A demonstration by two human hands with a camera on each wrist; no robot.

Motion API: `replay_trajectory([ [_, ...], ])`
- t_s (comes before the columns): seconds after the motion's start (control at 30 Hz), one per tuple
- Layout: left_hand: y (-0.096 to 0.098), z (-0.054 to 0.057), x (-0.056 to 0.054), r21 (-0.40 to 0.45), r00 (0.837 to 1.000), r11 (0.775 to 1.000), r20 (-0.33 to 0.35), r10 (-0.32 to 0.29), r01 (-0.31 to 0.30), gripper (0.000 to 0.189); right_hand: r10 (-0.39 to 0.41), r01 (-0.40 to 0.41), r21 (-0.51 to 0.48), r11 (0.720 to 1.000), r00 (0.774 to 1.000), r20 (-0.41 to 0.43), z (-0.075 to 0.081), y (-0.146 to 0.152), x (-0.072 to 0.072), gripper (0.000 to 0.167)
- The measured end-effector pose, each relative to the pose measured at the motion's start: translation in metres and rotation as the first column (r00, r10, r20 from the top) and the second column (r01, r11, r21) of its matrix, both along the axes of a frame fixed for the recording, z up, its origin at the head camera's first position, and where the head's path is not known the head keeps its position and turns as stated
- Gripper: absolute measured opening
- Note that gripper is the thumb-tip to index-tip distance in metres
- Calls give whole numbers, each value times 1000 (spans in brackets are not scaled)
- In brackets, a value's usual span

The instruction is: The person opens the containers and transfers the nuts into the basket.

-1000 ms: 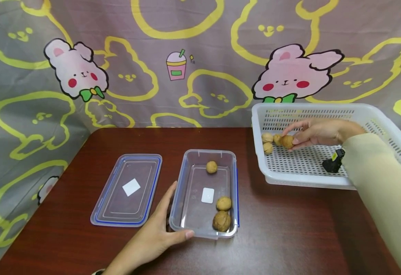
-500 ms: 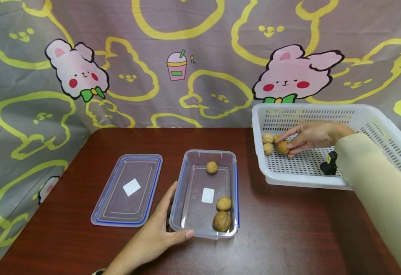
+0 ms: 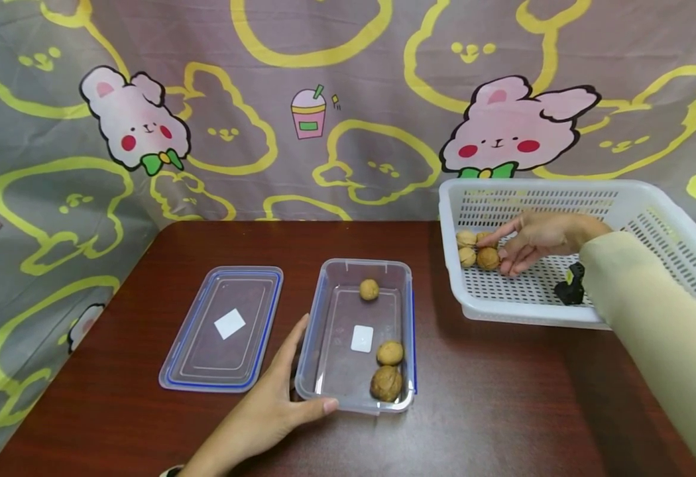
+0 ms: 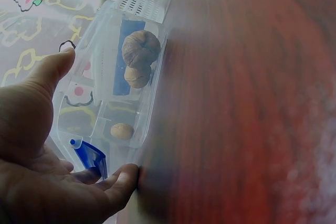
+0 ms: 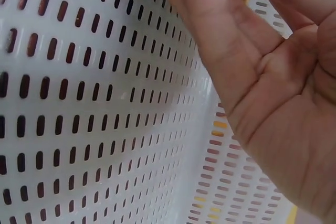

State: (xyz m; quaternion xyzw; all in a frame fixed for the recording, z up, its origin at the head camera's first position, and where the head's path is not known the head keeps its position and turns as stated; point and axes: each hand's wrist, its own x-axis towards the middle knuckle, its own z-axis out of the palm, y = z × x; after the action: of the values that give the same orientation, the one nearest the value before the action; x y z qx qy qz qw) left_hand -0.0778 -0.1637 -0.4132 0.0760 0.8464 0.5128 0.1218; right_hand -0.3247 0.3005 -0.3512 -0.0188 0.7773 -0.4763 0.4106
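My left hand (image 3: 270, 397) touches the near left corner of a clear plastic container (image 3: 336, 275), thumb at the near rim and spread fingers along the left side. Inside lie a small pale walnut (image 3: 368, 289), another walnut (image 3: 390, 353) and a larger brown walnut (image 3: 386, 383). At the right, my right hand (image 3: 535, 238) reaches into a white perforated basket (image 3: 533, 315). Its loosely extended thumb and fingers are around a brown walnut (image 3: 488, 258) on the basket floor. Paler walnuts (image 3: 466, 256) lie beside it at the left wall; fingers partly hide one.
A clear lid (image 3: 223, 351) with a blue seal lies left of the container on the dark red-brown table (image 3: 473, 397). A small black device (image 3: 570, 285) shows beside the right cuff. A patterned curtain (image 3: 372, 79) hangs behind the table.
My right hand has lowered the brown walnut leftward onto the basket floor by the other walnuts, and its fingers have loosened. My left hand and the container have stayed put.
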Motion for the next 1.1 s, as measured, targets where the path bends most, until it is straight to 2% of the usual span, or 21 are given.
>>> replay_trajectory([
  [0.13,0,0,0,0,1000,1000,-2,0,0,120,26,-26,18,1000,999,-25,2,1,0,56],
  [0.23,0,0,0,4,1000,1000,-5,1,-1,120,48,-47,23,999,997,-61,6,3,0,52],
  [0.4,0,-1,0,8,1000,1000,-12,-3,4,120,18,-23,-32,999,988,-156,18,9,2,41],
  [0.57,-1,-1,0,13,1000,1000,-17,-10,11,120,-25,6,-73,997,966,-256,32,8,5,36],
  [0.67,-1,-1,1,8,1000,1000,-14,-3,3,120,-37,23,-46,999,944,-329,39,1,8,32],
  [0.87,-1,-1,1,5,1000,1000,-7,-1,1,120,-64,95,38,995,868,-493,55,-26,23,44],
  [1.1,0,0,0,-3,1000,1000,-13,-5,5,120,-181,149,-103,984,825,-536,69,-63,51,37],
])
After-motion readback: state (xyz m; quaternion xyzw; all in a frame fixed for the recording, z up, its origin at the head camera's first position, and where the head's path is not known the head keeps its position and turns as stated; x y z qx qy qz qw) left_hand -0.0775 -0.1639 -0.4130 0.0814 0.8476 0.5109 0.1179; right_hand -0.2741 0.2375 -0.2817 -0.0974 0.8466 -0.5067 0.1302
